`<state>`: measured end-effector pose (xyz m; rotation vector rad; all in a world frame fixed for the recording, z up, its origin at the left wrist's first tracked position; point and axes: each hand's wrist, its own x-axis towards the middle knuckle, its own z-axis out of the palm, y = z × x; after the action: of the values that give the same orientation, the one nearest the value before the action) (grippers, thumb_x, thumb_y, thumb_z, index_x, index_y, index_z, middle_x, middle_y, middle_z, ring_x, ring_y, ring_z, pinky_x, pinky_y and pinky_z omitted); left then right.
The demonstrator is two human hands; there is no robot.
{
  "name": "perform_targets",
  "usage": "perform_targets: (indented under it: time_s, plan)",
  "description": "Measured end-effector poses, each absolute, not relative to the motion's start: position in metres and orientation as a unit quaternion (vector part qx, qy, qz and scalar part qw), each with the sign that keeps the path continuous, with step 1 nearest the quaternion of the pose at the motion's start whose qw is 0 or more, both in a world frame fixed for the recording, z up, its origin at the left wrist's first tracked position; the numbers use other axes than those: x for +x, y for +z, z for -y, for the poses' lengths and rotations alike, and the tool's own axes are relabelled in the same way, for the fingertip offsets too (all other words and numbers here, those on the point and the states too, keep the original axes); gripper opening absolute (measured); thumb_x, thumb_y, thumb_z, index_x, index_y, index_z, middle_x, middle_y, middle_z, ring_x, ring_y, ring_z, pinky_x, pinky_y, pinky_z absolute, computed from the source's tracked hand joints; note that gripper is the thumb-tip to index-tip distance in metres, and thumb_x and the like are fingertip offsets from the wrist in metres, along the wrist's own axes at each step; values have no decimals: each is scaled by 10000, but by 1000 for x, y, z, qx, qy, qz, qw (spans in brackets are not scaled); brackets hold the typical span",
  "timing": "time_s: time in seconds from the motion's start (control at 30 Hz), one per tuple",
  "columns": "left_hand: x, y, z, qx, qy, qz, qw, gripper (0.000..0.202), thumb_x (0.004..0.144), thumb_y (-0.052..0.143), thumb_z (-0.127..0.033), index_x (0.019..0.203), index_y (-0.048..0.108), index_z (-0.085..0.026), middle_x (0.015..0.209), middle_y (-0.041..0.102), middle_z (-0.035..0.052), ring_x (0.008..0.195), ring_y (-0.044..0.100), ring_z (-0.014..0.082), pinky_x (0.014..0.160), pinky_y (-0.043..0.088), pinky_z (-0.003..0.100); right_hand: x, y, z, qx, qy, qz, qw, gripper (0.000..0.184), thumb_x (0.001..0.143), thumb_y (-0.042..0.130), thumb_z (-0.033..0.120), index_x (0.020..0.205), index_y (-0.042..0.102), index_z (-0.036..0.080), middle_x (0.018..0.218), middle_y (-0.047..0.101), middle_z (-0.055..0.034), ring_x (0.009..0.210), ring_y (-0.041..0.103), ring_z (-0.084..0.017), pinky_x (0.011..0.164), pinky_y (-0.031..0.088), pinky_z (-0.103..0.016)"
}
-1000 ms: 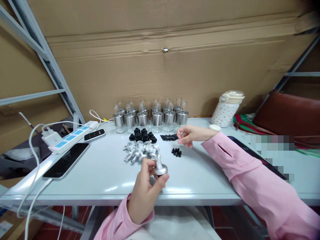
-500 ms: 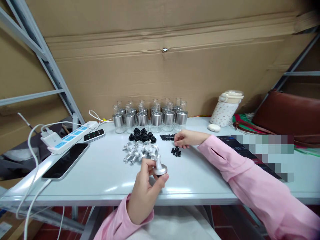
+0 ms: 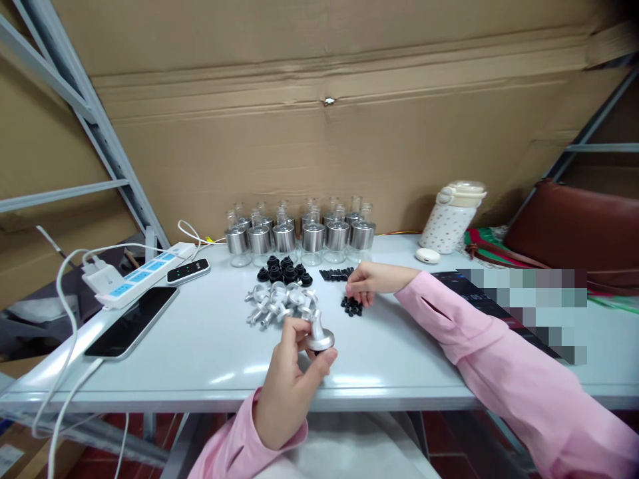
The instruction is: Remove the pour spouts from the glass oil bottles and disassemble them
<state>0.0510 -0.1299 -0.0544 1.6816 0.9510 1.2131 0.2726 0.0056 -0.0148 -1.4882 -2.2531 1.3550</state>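
Observation:
My left hand (image 3: 294, 379) grips a silver pour spout (image 3: 319, 336) between thumb and fingers, its wide round base tilted down with a black part under it. My right hand (image 3: 363, 283) has its fingertips at a cluster of small black caps (image 3: 352, 307); whether one is pinched is hidden. Just behind lie short black tubes (image 3: 335, 274) in a row. Left of them is a pile of silver spouts (image 3: 277, 303), and behind that a group of black stoppers (image 3: 284, 271). Several glass bottles with metal sleeves (image 3: 313, 236) stand at the back.
On the left of the table (image 3: 210, 359) are a phone (image 3: 132, 322), a power strip (image 3: 144, 273) with cables and a small black device (image 3: 188, 270). Rightward stand a dotted flask (image 3: 452, 216), a white round case (image 3: 428, 255), a dark tablet-like device (image 3: 492, 306) and a brown bag (image 3: 574, 233).
My right hand has shifted slightly left and down, its fingertips closer to the small black caps. My left hand holds the spout in nearly the same place.

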Motion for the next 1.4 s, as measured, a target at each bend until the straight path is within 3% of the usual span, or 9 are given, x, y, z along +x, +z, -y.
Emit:
perform_targets:
  time_s: [0.53,0.63,0.73,0.83,0.97,1.4]
  plan:
    - [50,-56,130,674,476,-395,403,205,811,523,-307,854,351,-203,812,546,4,663,490,110,666,400,258,270,-17,-7,-456,375,805,54,516,708,498,558,803,672,81,670,636,-61,559,532,-105,551,448,-235]
    - [50,-55,131,674,473,-400,404,204,814,519,-307,853,348,-203,815,545,2,669,491,111,671,399,259,267,-13,-3,-433,351,829,50,477,694,550,520,871,670,93,769,644,-65,649,539,-117,607,439,-234]
    - [50,-55,131,674,472,-399,405,204,815,521,-303,854,346,-204,823,548,3,671,491,111,665,397,256,263,-11,1,-389,339,855,47,461,584,682,453,911,670,128,838,625,-42,741,518,-123,662,421,-222]
    - [50,-54,131,674,473,-396,407,201,815,518,-299,851,344,-206,812,544,-3,665,488,108,667,395,255,260,-11,3,-367,337,866,38,440,535,726,396,886,673,136,823,594,-22,733,478,-111,655,401,-212]
    - [50,-54,130,675,473,-396,405,198,813,519,-300,854,349,-207,798,541,-7,666,490,109,669,393,254,261,-13,2,-369,337,866,33,346,581,696,382,802,678,117,749,573,-13,679,457,-98,652,388,-216]
    - [50,-54,130,675,475,-398,401,198,808,528,-290,849,354,-204,797,552,-1,662,494,111,670,403,258,258,-18,0,-356,324,875,55,302,660,633,400,711,694,108,683,564,-15,608,480,-86,629,401,-217]
